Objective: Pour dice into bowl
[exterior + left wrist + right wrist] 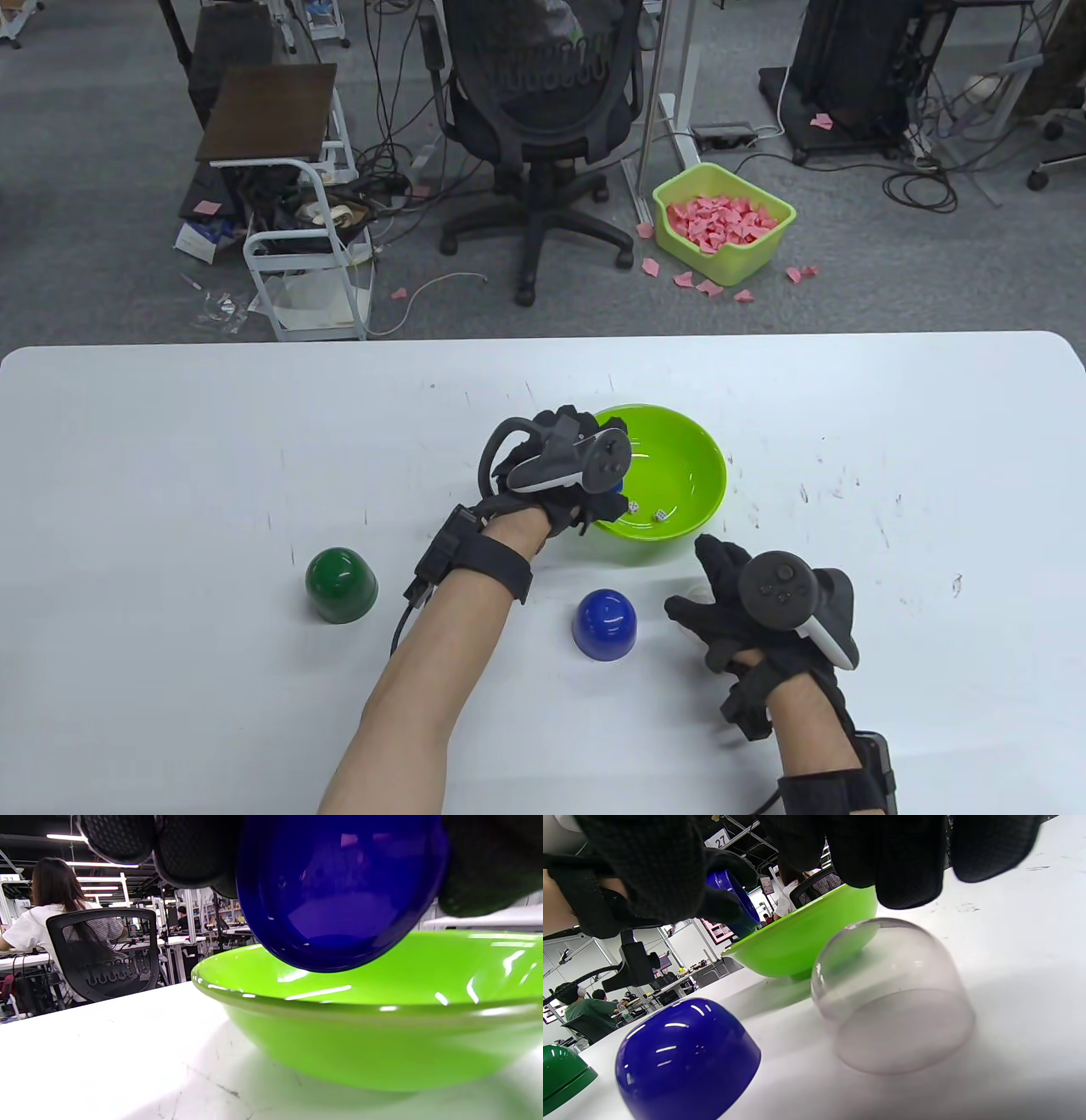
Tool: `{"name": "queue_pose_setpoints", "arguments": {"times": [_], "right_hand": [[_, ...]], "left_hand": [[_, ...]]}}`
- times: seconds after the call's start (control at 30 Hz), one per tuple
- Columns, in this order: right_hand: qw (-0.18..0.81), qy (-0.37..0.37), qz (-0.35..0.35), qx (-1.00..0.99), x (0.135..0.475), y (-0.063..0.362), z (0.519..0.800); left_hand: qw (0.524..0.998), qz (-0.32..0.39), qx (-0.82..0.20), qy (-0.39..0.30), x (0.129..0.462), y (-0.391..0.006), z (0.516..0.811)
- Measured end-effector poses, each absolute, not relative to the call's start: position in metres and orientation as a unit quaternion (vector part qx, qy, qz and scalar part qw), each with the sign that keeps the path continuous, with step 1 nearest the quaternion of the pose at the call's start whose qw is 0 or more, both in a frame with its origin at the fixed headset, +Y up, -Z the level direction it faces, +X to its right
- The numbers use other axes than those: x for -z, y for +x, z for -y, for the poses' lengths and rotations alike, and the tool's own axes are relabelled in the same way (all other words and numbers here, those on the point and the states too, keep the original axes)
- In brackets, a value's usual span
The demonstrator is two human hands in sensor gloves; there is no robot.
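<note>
The left hand (560, 475) is gripping a blue cup (339, 891) tipped over the near-left rim of the green bowl (696, 475). The table view is hiding most of that cup behind the tracker, while the left wrist view is showing it filling the frame between the gloved fingers (186, 853). Two white dice (646, 511) are lying inside the bowl, visible only from above. The right hand (747, 611) is hovering with fingers spread and released over a clear dome cup (891, 997) sitting mouth-down on the desk (170, 424), which the right wrist view is showing plainly. A second blue cup (606, 624) and a green cup (341, 585) are sitting inverted nearby.
</note>
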State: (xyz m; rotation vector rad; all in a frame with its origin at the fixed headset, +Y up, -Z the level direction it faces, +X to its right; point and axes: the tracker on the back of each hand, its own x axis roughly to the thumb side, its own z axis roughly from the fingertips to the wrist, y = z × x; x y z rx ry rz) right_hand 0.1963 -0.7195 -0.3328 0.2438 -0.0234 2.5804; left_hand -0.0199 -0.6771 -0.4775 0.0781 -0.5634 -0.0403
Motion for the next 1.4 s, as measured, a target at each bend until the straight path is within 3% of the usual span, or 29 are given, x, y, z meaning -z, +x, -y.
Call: {"name": "queue_pose_setpoints", "arguments": {"times": [0.43, 0.77, 1.13, 1.4], "right_hand": [[0.273, 0.09, 0.01, -0.958, 0.332, 0.196, 0.719], [0.264, 0.095, 0.012, -0.96, 0.332, 0.194, 0.721], [0.231, 0.109, 0.021, -0.966, 0.33, 0.184, 0.719], [0.224, 0.118, 0.036, -0.967, 0.326, 0.18, 0.715]], "left_hand": [[0.951, 0.255, -0.162, 0.069, 0.444, -0.092, 0.668], [0.913, 0.231, -0.331, 0.054, 0.405, -0.158, 0.678], [0.88, 0.231, -0.411, 0.062, 0.357, -0.209, 0.693], [0.865, 0.231, -0.44, 0.07, 0.339, -0.225, 0.705]]}}
